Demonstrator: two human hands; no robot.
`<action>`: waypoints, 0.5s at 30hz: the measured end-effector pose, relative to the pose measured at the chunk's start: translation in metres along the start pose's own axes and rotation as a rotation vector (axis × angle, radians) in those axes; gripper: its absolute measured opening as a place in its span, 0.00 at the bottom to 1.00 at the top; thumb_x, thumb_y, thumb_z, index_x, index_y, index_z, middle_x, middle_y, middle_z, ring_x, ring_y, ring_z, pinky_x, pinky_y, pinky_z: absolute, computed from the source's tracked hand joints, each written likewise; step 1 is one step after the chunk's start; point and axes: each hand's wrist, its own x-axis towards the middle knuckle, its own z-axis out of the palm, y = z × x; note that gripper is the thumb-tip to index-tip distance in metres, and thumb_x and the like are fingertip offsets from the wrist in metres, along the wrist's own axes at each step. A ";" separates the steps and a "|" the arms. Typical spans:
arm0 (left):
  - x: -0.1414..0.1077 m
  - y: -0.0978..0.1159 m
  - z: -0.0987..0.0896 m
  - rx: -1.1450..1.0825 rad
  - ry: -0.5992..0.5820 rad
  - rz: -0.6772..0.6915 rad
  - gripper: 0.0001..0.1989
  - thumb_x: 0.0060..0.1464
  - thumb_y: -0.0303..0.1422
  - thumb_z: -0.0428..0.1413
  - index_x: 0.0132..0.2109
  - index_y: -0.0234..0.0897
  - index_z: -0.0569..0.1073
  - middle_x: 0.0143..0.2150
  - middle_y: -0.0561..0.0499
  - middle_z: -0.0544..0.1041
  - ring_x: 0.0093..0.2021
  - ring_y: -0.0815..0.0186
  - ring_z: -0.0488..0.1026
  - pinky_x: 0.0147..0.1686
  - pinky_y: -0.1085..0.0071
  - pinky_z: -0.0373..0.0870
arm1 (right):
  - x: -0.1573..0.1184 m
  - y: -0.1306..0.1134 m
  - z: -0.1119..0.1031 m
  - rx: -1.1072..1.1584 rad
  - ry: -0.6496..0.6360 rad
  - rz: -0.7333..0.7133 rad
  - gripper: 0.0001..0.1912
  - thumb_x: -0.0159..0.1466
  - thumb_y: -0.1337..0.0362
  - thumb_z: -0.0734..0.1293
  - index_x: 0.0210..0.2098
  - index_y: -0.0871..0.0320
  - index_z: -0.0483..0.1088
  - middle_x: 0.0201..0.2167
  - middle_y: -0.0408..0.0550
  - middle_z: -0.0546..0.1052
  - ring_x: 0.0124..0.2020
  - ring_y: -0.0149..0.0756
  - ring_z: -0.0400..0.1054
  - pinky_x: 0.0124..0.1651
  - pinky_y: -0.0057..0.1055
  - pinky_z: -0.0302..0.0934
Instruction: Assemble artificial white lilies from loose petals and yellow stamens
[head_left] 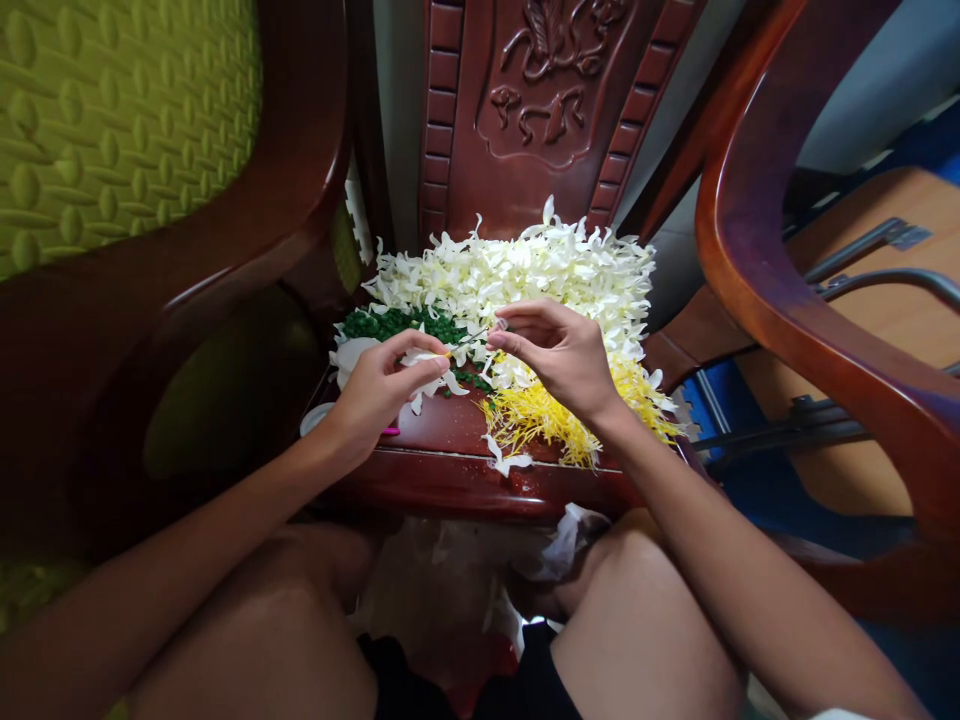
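With the left hand (375, 390) gripping a white-petalled flower (429, 386) above the glossy red-brown wooden seat (457, 425), and the right hand (570, 360) narrowly pinching a thin dark strand (469, 343), guide the strand straight and gently, without crushing the flower.

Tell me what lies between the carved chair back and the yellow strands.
A heap of white petals, partly hidden by the right hand, as the head view shows.

Left hand (375, 383): fingers (417, 342) pinched | right hand (570, 357): fingers pinched | forearms (686, 505) angled inward
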 end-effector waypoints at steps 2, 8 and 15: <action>-0.001 0.001 0.000 0.006 -0.009 0.001 0.09 0.48 0.38 0.62 0.34 0.39 0.74 0.30 0.53 0.72 0.29 0.68 0.62 0.27 0.73 0.57 | -0.002 -0.006 0.002 -0.017 0.007 -0.015 0.21 0.53 0.47 0.78 0.36 0.55 0.77 0.32 0.42 0.82 0.35 0.33 0.78 0.43 0.33 0.76; 0.001 -0.002 0.000 0.017 0.039 -0.010 0.10 0.47 0.40 0.63 0.34 0.40 0.75 0.26 0.54 0.69 0.26 0.69 0.61 0.24 0.73 0.53 | -0.002 -0.007 0.001 -0.137 -0.027 -0.015 0.08 0.62 0.57 0.73 0.35 0.55 0.76 0.33 0.44 0.81 0.32 0.33 0.77 0.41 0.34 0.74; 0.004 -0.005 -0.001 -0.030 0.131 0.016 0.09 0.47 0.38 0.64 0.34 0.39 0.76 0.31 0.53 0.72 0.29 0.69 0.63 0.24 0.75 0.57 | 0.002 0.023 0.000 -0.361 -0.165 0.148 0.08 0.67 0.64 0.66 0.45 0.56 0.74 0.35 0.46 0.81 0.31 0.33 0.76 0.41 0.35 0.72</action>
